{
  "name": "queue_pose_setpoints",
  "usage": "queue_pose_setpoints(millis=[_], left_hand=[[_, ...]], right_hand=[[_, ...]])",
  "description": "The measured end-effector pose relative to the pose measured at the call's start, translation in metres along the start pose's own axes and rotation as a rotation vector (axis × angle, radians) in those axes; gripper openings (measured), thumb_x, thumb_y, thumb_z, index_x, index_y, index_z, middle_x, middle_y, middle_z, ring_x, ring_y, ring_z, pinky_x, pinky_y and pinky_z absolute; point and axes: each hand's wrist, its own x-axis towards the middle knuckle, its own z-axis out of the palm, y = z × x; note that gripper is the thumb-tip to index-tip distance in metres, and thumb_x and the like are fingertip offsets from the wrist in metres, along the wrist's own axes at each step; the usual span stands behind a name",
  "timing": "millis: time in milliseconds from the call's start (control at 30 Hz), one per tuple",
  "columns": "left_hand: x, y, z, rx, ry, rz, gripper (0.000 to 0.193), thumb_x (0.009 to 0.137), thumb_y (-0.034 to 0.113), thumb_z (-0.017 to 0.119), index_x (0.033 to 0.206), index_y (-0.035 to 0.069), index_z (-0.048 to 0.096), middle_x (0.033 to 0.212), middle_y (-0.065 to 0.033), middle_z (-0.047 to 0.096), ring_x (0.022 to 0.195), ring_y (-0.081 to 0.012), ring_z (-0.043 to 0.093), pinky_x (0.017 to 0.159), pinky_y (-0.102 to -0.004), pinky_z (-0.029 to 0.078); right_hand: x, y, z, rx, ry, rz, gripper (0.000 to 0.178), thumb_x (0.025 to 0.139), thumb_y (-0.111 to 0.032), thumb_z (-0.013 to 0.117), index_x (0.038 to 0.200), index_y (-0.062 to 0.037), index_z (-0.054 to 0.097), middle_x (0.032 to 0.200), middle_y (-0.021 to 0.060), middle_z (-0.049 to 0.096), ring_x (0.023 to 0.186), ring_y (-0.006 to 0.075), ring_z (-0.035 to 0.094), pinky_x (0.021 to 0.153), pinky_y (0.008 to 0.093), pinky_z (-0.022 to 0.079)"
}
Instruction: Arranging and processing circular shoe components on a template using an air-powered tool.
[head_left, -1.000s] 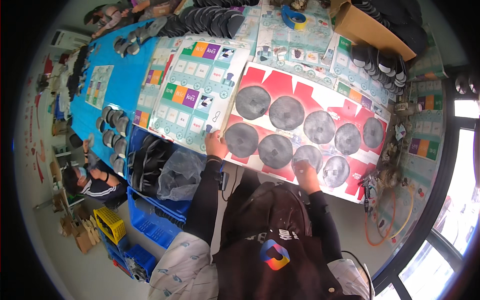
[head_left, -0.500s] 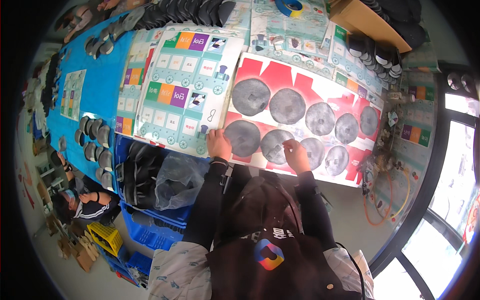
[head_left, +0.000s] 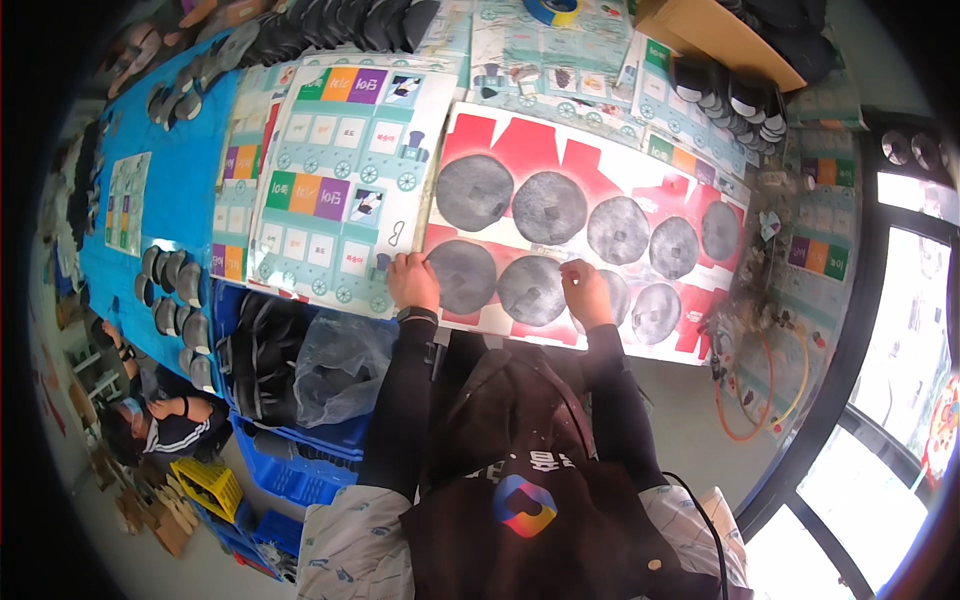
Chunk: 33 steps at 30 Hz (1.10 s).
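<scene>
A red-and-white printed board [head_left: 585,160] lies on the table before me with two rows of dark grey discs [head_left: 474,192], several bearing a small square at the middle. My left hand [head_left: 413,283] rests at the board's left edge, fingers laid on the surface beside the leftmost near-row disc [head_left: 461,277]. My right hand [head_left: 588,295] is over the near row, its thumb and forefinger pinched just right of another disc [head_left: 532,291]. Whatever the pinch holds is too small to make out. That hand partly covers the disc [head_left: 614,298] to its right.
Printed sheets [head_left: 330,200] lie left of the board, beside a blue table surface [head_left: 180,200] with dark curved pieces [head_left: 178,275]. Blue bins [head_left: 225,310] stand below, with a clear plastic bag [head_left: 345,365]. A person [head_left: 165,410] sits at lower left. Hoses [head_left: 765,390] hang at right.
The view has shifted, so the table and board appear farther left. My left hand stays at the board's edge; my right hand remains pinched over the near row, turned slightly.
</scene>
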Motion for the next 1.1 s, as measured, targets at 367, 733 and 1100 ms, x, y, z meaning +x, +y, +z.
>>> queue_pose_setpoints(millis=[367, 733, 1100], left_hand=[[0.028, -0.005, 0.010, 0.146, -0.215, -0.065, 0.016, 0.081, 0.019, 0.068, 0.088, 0.004, 0.070, 0.098, -0.0138, 0.066, 0.098, -0.0331, 0.062, 0.083, -0.0442, 0.054], [0.004, -0.001, 0.006, -0.201, -0.041, 0.112, 0.017, 0.080, 0.015, 0.067, 0.092, 0.005, 0.062, 0.087, -0.0138, 0.063, 0.089, -0.0354, 0.060, 0.080, -0.0473, 0.049], [-0.006, -0.018, -0.003, -0.348, -0.003, -0.127, 0.025, 0.084, 0.007, 0.063, 0.108, 0.006, 0.060, 0.092, -0.0101, 0.062, 0.097, -0.0338, 0.058, 0.085, -0.0456, 0.047]], right_hand=[[0.012, 0.005, 0.003, -0.246, -0.011, 0.034, 0.013, 0.082, -0.011, 0.065, 0.094, -0.0087, 0.069, 0.094, 0.0133, 0.065, 0.095, 0.0336, 0.065, 0.081, 0.0462, 0.054], [0.024, 0.000, 0.020, -0.368, 0.032, -0.133, 0.018, 0.076, -0.011, 0.070, 0.095, -0.0104, 0.068, 0.100, 0.0095, 0.063, 0.101, 0.0307, 0.060, 0.084, 0.0441, 0.053], [0.034, 0.000, 0.022, -0.527, -0.134, -0.134, 0.022, 0.076, -0.013, 0.074, 0.097, -0.0117, 0.068, 0.105, 0.0066, 0.061, 0.109, 0.0290, 0.056, 0.092, 0.0436, 0.047]])
